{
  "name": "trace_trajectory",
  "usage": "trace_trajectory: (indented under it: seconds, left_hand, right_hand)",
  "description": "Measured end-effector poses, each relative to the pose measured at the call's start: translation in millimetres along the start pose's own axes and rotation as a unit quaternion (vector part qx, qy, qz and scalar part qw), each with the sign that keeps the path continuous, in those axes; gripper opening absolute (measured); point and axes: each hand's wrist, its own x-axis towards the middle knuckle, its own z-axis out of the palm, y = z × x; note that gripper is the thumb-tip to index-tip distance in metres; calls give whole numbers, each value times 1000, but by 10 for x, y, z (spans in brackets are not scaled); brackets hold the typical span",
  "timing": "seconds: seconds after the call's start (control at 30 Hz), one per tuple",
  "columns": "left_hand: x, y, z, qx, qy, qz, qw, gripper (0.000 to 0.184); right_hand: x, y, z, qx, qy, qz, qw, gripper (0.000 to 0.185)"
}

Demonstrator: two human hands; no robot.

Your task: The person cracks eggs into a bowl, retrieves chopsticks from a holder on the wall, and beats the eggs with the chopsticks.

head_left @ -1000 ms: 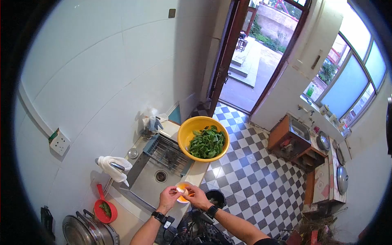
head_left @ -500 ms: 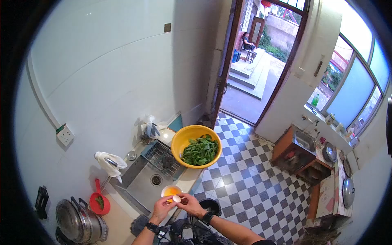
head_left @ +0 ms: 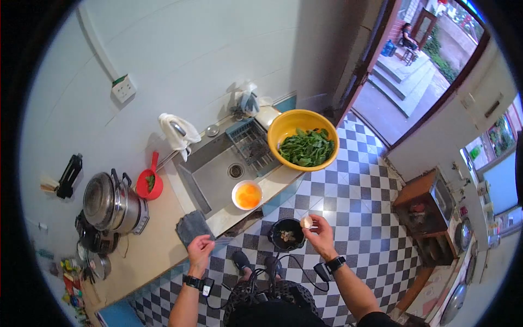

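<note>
My right hand (head_left: 320,235) grips a pale eggshell (head_left: 306,222) between thumb and fingers, just right of a black bin (head_left: 274,240). Inside the bin lie several shell pieces (head_left: 287,236). My left hand (head_left: 200,250) is near the counter edge, by a dark grey cloth (head_left: 194,231); its fingers are loosely bent and apart, with nothing visible in them. A white bowl (head_left: 235,202) with raw eggs (head_left: 248,196) in it stands on the counter strip in front of the sink.
A yellow basin (head_left: 277,143) of leafy greens (head_left: 308,148) rests beside the sink (head_left: 204,173) and its drying rack (head_left: 253,147). Left on the counter are a red ladle (head_left: 150,185) and a steamer pot (head_left: 124,204). A person (head_left: 407,37) sits outside the door.
My hands have parted from over the bowl. The right moved right to the bin with the shell, the left moved left toward the cloth. The view has tilted down.
</note>
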Motion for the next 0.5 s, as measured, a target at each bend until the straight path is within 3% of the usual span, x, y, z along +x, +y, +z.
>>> trace_trajectory:
  seconds: [0.1,0.13,0.17,0.27,0.33,0.4,0.47,0.5]
  left_hand:
    - [-284,-304,-346,26,56,-27,998,31]
    - [-393,-441,-479,27,78,-41,996,30]
    - [-435,-696,-632,27,87,-25,996,28]
    - [-658,-809,-840,83,107,-51,989,30]
    - [-715,-1118,-1041,114,129,-50,984,36]
    - [-746,-1153,-1021,246,111,-22,963,42]
    - [-705,-940,-983,297,71,-60,950,50]
    - [-649,-966,-996,382,50,26,922,54]
  right_hand:
    - [-24,318,-27,-56,-15,37,998,62]
    - [-61,421,-15,-92,-14,57,994,66]
    - [-89,625,-24,-220,-17,54,974,81]
    - [-200,1083,120,-281,-16,69,957,87]
    - [-256,1182,371,-306,-38,24,951,81]
    - [-314,1087,730,-260,-156,48,952,68]
    - [-332,929,1113,-303,-244,-26,921,58]
    - [-326,866,1333,-331,-282,-77,897,55]
